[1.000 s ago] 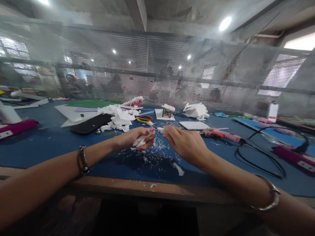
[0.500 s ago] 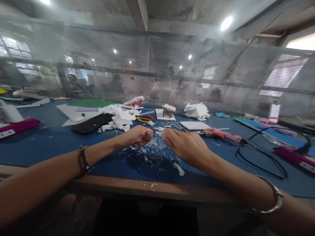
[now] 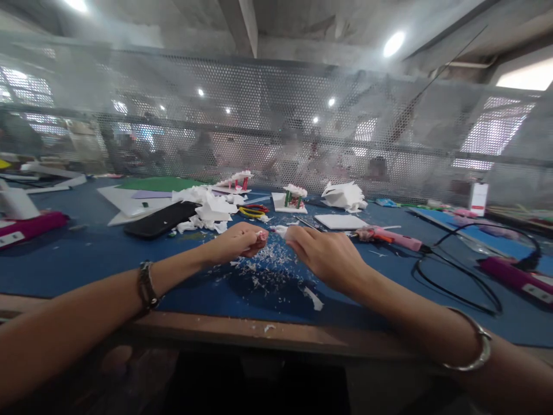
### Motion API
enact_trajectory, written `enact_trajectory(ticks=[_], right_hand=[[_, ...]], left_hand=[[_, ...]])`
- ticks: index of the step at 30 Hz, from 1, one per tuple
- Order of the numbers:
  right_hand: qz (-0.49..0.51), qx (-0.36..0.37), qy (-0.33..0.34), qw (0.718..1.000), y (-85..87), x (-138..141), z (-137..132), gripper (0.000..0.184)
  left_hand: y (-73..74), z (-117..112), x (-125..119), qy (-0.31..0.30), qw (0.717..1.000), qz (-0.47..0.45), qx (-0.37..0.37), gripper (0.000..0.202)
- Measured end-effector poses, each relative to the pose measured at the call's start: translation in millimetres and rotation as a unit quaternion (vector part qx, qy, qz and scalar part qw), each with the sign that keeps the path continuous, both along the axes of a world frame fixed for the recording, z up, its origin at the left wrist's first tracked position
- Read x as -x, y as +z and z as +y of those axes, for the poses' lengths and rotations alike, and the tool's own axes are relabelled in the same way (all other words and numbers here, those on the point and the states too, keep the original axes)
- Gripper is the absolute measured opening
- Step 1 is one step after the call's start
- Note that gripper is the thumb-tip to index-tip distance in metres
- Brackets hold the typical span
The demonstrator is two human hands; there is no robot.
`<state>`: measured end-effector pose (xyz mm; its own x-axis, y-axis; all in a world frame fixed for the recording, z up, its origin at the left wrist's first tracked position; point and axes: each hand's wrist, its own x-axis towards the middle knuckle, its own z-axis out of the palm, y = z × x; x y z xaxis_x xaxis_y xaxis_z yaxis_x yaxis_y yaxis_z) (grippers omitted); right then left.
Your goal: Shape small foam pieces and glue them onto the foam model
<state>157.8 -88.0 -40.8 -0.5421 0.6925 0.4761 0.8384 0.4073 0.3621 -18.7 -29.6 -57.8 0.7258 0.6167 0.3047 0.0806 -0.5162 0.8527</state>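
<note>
Over the middle of the blue table, my left hand (image 3: 242,240) is closed, with a small pink-and-white piece (image 3: 261,235) at its thumb and fingertips. Facing it, my right hand (image 3: 326,252) pinches a small white piece (image 3: 280,230), whose tip points toward the left hand. What this white piece is cannot be made out. A narrow gap separates the two hands. White crumbs (image 3: 272,271) lie scattered beneath them, and a white scrap (image 3: 313,298) rests below the right hand.
Behind the hands stand a small white model with green posts (image 3: 294,197), yellow-handled pliers (image 3: 254,212) and crumpled white paper (image 3: 215,206). A black phone-like slab (image 3: 162,220) lies left. To the right are a white block (image 3: 341,222) and a pink corded tool (image 3: 400,238).
The hands have drawn slightly apart at their fingertips, and the tip of the white piece shows more clearly. The view has shifted a little; the things on the table stay put.
</note>
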Motion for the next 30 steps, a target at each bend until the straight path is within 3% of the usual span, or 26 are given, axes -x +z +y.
enact_trajectory(ticks=[4,9,13,17,23,26,30], right_hand=[[-0.027,0.007,0.033,0.999,-1.0,-1,3,0.028],[-0.028,0.06,-0.068,0.996,1.3,-3,9,0.027],[-0.026,0.102,-0.057,0.993,10.7,-4,21,0.026],[-0.098,0.197,-0.018,0.975,24.9,-3,53,0.021],[-0.116,0.275,-0.019,0.954,42.9,13,115,0.017],[-0.105,0.27,-0.046,0.956,43.0,31,143,0.025],[-0.087,0.268,-0.067,0.957,30.0,58,170,0.03]], left_hand=[[-3.3,5,-1,0.004,1.0,-0.007,0.01,0.027],[-3.9,24,3,0.074,0.995,-0.065,0.0,0.029],[5.7,34,11,0.138,0.981,-0.138,-0.019,0.029],[14.1,38,18,0.21,0.954,-0.214,0.013,0.032],[17.1,48,24,0.238,0.938,-0.25,0.04,0.032],[18.1,48,25,0.243,0.938,-0.243,0.047,0.033],[16.8,46,25,0.243,0.943,-0.222,0.051,0.033]])
